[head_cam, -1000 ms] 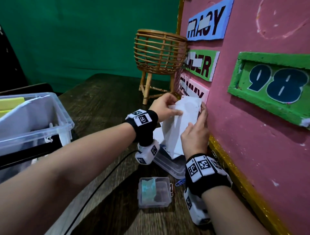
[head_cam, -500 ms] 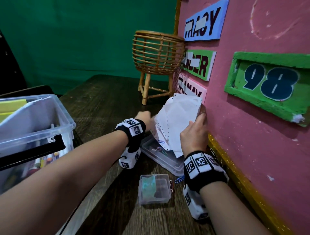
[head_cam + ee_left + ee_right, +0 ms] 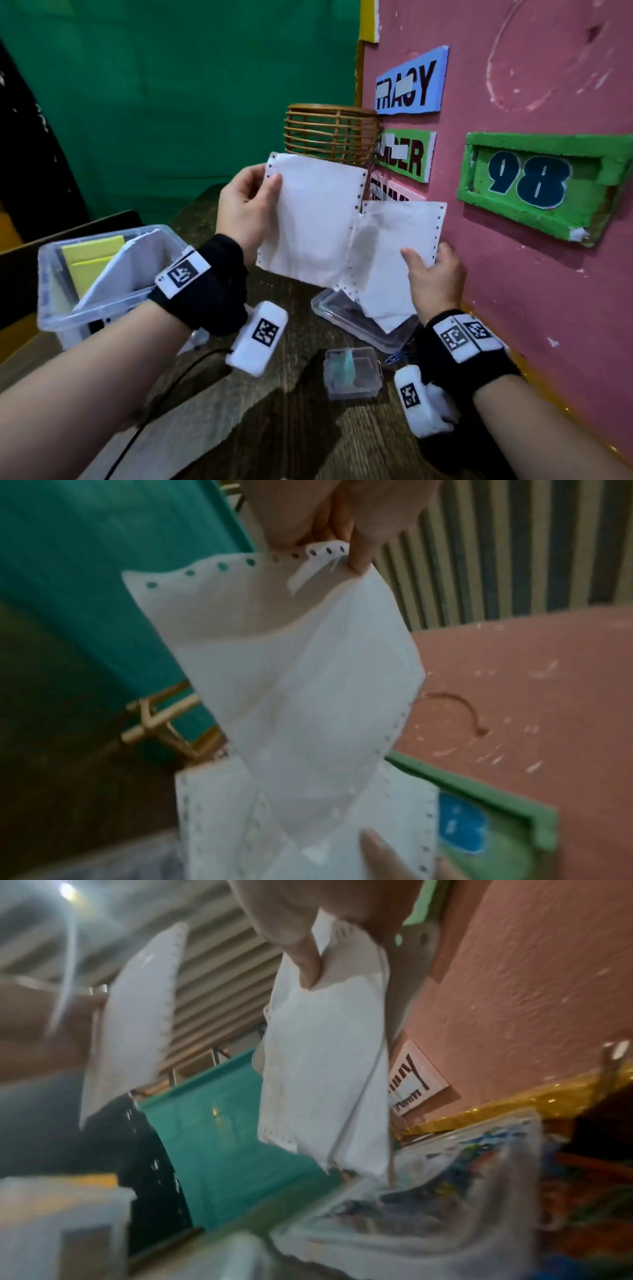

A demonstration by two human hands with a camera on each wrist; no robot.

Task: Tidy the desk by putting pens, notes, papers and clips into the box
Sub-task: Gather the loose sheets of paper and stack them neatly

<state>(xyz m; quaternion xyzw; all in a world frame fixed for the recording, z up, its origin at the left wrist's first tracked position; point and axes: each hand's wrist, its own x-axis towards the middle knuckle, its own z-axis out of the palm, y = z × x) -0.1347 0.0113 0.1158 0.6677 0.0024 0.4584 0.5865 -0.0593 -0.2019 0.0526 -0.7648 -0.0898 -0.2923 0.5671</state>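
One sheet [image 3: 310, 216] pinched in my left grip [image 3: 245, 209], raised over the bench [image 3: 260, 404]. A second sheet [image 3: 387, 253] pinched in my right grip [image 3: 433, 274], by the pink wall [image 3: 534, 308]. The box [image 3: 99, 274] sits near left, yellow notes [image 3: 92, 255] inside it.

A rattan basket [image 3: 330, 135] is standing at the worktop's [image 3: 260, 421] far end, touching my pink board [image 3: 534, 308], green curtain [image 3: 171, 102] hanging behind.
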